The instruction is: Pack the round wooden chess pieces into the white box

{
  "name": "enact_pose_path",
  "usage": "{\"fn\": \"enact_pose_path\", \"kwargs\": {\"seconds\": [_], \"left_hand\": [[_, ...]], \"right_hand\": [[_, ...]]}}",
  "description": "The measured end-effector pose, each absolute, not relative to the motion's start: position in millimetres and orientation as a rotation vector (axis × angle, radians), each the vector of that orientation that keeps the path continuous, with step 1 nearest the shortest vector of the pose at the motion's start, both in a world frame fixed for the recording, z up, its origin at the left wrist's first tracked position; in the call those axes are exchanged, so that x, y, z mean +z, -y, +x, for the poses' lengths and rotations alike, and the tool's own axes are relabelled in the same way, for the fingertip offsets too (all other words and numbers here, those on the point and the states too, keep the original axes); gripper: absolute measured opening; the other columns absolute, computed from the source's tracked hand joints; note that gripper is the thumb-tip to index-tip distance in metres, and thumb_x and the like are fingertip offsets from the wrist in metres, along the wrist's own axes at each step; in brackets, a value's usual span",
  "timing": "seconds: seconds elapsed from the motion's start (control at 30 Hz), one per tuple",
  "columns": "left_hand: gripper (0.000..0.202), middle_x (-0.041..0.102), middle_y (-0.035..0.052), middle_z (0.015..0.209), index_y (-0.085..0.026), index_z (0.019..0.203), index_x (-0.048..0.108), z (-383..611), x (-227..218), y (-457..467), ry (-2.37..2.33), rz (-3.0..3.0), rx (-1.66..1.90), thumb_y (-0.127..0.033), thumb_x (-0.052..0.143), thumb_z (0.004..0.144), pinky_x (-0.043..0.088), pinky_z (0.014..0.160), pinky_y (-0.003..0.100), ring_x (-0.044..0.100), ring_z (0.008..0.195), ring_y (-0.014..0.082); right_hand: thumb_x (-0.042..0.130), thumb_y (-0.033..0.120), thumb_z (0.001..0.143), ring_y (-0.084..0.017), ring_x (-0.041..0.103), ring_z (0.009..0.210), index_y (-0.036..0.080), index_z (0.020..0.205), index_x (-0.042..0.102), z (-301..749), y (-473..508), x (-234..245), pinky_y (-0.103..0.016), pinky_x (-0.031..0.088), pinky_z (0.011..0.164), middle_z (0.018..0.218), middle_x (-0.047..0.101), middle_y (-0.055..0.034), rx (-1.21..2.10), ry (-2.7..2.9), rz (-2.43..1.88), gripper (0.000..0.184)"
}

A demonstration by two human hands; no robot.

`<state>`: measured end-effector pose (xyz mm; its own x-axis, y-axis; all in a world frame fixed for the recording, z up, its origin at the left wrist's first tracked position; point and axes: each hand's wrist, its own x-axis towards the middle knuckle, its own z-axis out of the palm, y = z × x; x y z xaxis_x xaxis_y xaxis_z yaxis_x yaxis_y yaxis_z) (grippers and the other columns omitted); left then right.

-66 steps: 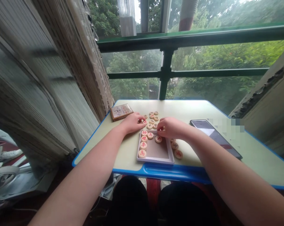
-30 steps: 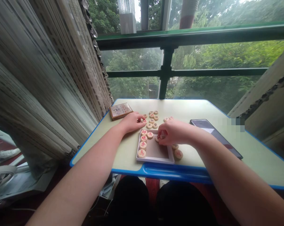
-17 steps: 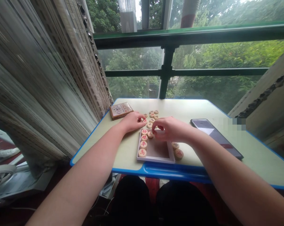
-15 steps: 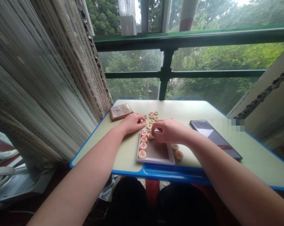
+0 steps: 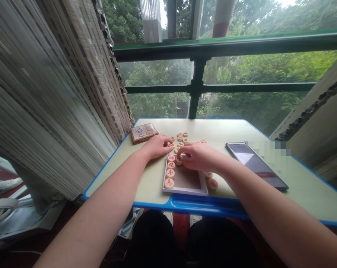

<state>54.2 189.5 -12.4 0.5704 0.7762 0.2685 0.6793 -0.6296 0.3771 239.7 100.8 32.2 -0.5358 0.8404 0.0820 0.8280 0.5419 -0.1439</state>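
A shallow white box tray [image 5: 185, 191] lies near the table's front edge, with several round wooden chess pieces [image 5: 169, 173] lined up along its left side. My right hand [image 5: 199, 157] reaches over the tray's far left corner, fingertips pinched on a piece [image 5: 178, 160] there. My left hand [image 5: 157, 146] rests curled on the table just beyond the tray, fingertips touching loose pieces [image 5: 181, 138]. Two more pieces [image 5: 212, 184] lie right of the tray.
A brown box lid [image 5: 143, 132] lies at the table's back left. A dark phone [image 5: 254, 164] rests on the right. The cream table [image 5: 296, 182] has a blue rim. Curtains hang close on the left, a green window frame behind.
My right hand has slid left across the tray, carrying a piece from the tray's middle to the far left corner. My left hand has stayed put.
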Motion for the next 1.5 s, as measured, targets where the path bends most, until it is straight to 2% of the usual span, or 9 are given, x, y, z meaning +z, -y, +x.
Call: {"fn": "enact_pose_path", "kwargs": {"seconds": [0.23,0.4,0.5,0.7,1.17,1.33,1.5], "left_hand": [[0.033,0.061,0.0035,0.082,-0.021,0.094,0.068,54.1,-11.7,-188.3,-1.215,2.579,0.603,-0.041,0.055,0.071,0.044,0.07,0.027,0.055,0.071,0.0148],[0.034,0.061,0.0035,0.083,-0.021,0.094,0.068,53.9,-11.5,-188.0,-1.202,2.575,0.612,-0.043,0.055,0.071,0.044,0.07,0.027,0.056,0.07,0.0146],[0.035,0.061,0.0037,0.084,-0.021,0.093,0.068,53.5,-12.2,-188.2,-1.19,2.576,0.624,-0.044,0.054,0.071,0.044,0.07,0.027,0.056,0.07,0.0147],[0.033,0.06,0.0036,0.084,-0.02,0.092,0.067,53.6,-11.1,-186.7,-1.186,2.572,0.629,-0.043,0.054,0.071,0.045,0.069,0.026,0.056,0.069,0.0143],[0.033,0.06,0.0032,0.082,-0.021,0.092,0.068,53.7,-12.8,-188.5,-1.205,2.565,0.616,-0.042,0.056,0.071,0.045,0.069,0.027,0.056,0.069,0.0141],[0.033,0.06,0.0031,0.082,-0.021,0.092,0.068,53.2,-13.4,-189.7,-1.196,2.568,0.618,-0.043,0.056,0.071,0.045,0.07,0.027,0.056,0.069,0.0144],[0.033,0.061,0.0036,0.083,-0.021,0.092,0.068,53.5,-11.7,-188.8,-1.203,2.569,0.623,-0.042,0.056,0.07,0.044,0.071,0.027,0.056,0.071,0.0149]], "right_hand": [[0.054,0.02,0.069,-0.013,0.054,0.068,0.021,0.096,0.064,236.6,-97.6,34.9,-0.022,0.032,0.054,0.092,0.064,-0.0042,0.144,2.639,-1.436,0.029],[0.058,0.03,0.072,-0.014,0.055,0.07,0.023,0.105,0.062,243.4,-103.6,32.5,-0.022,0.036,0.059,0.086,0.064,-0.0033,0.23,2.543,-1.415,0.034],[0.058,0.035,0.073,-0.014,0.055,0.072,0.022,0.102,0.064,246.6,-106.8,31.0,-0.023,0.038,0.062,0.089,0.064,-0.0047,0.253,2.51,-1.356,0.032],[0.058,0.033,0.072,-0.012,0.051,0.065,0.022,0.088,0.067,242.9,-105.3,29.0,-0.022,0.033,0.056,0.078,0.063,-0.0022,0.232,2.559,-1.371,0.022],[0.057,0.037,0.072,-0.011,0.05,0.062,0.022,0.092,0.065,243.4,-107.1,27.7,-0.022,0.033,0.058,0.077,0.063,-0.0015,0.243,2.549,-1.409,0.026],[0.056,0.039,0.073,-0.011,0.05,0.061,0.021,0.086,0.066,242.6,-106.0,28.9,-0.023,0.033,0.06,0.074,0.063,-0.0017,0.25,2.557,-1.425,0.025],[0.056,0.038,0.071,-0.011,0.05,0.061,0.02,0.102,0.062,250.4,-110.1,31.3,-0.022,0.034,0.057,0.077,0.063,-0.0015,0.328,2.474,-1.411,0.036]]}}
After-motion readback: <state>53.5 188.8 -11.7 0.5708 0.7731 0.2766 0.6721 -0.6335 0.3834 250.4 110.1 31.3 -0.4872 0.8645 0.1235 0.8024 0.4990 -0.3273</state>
